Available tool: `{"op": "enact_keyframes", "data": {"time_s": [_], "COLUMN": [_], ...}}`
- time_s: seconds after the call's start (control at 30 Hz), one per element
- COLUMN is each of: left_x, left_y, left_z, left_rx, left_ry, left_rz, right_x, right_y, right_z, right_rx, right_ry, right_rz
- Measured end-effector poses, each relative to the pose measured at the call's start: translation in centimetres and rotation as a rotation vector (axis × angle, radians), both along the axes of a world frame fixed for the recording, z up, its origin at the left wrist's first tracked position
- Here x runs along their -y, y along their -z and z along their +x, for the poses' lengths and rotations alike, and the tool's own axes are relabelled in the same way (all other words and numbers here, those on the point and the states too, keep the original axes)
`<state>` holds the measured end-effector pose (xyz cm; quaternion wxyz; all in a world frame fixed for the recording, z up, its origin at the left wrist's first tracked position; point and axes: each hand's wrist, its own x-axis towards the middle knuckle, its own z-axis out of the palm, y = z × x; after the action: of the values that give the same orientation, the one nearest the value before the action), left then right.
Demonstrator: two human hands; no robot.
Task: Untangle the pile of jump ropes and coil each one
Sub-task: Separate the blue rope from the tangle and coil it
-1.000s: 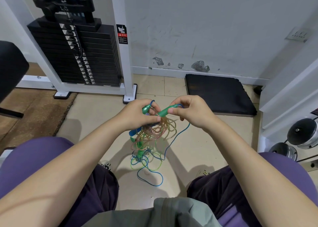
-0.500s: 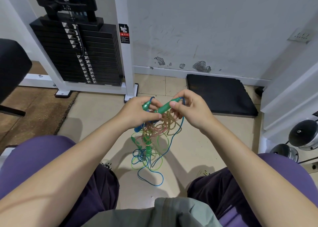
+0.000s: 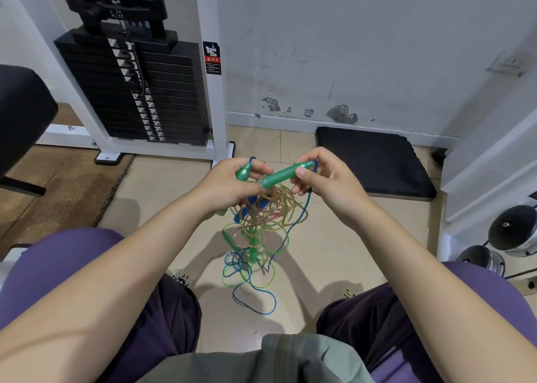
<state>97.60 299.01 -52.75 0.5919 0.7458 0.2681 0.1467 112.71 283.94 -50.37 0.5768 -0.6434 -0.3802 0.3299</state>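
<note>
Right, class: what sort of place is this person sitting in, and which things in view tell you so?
Most likely a gym: a weight stack in a white machine frame, dumbbells racked on the right, and a black mat by the wall.

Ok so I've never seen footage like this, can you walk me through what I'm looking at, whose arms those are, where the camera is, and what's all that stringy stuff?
There is no machine here: a person wears a camera on the head, looking down at their own arms and knees. The left hand grips one green handle; the right hand pinches the end of a second green handle. Below them hangs a tangle of jump ropes, its blue and green loops trailing onto the tiled floor. Behind stand a gym machine's black weight stack, a dark mat by the wall and metal dumbbells at right.
</note>
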Motion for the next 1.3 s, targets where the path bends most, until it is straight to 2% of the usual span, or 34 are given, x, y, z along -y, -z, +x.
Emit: {"op": "enact_keyframes", "data": {"time_s": [0.27, 0.43, 0.53, 0.7, 0.73, 0.8, 0.87, 1.0, 1.17, 1.3], "left_x": [-0.2, -0.2, -0.3, -0.8, -0.7, -0.6, -0.3, 1.4, 1.8, 1.7], "left_y": [-0.2, -0.3, -0.4, -0.1, -0.1, -0.5, -0.8, -0.7, -0.7, -0.6], "left_z": [-0.3, -0.7, -0.8, -1.1, -1.0, -0.8, -0.7, -0.3, -0.4, -0.5], "left_rx": [-0.029, -0.078, -0.109, -0.234, -0.23, -0.188, -0.162, -0.148, -0.095, -0.079], "left_ry": [0.121, 0.12, 0.13, 0.093, 0.054, 0.011, 0.093, 0.323, 0.402, 0.435], "left_rz": [-0.084, -0.059, -0.051, 0.315, 0.327, 0.202, 0.111, 0.064, -0.091, -0.097], "right_x": [0.0, 0.1, 0.3, 0.3, 0.3, 0.3, 0.3, -0.1, -0.5, -0.5], "right_y": [0.0, -0.3, -0.4, -0.1, 0.0, 0.0, 0.0, -0.1, 0.4, 0.9], "right_z": [0.4, 0.9, 1.6, 1.5, 1.5, 1.3, 1.0, -0.1, -0.3, -0.4], "right_rx": [0.014, -0.126, -0.11, 0.026, 0.052, 0.07, 0.047, -0.01, 0.107, 0.048], "right_ry": [0.025, 0.015, -0.027, -0.077, -0.083, -0.122, -0.19, -0.241, -0.162, -0.245], "right_rz": [0.002, 0.078, 0.028, -0.112, -0.141, -0.183, -0.191, -0.138, -0.159, -0.144]}}
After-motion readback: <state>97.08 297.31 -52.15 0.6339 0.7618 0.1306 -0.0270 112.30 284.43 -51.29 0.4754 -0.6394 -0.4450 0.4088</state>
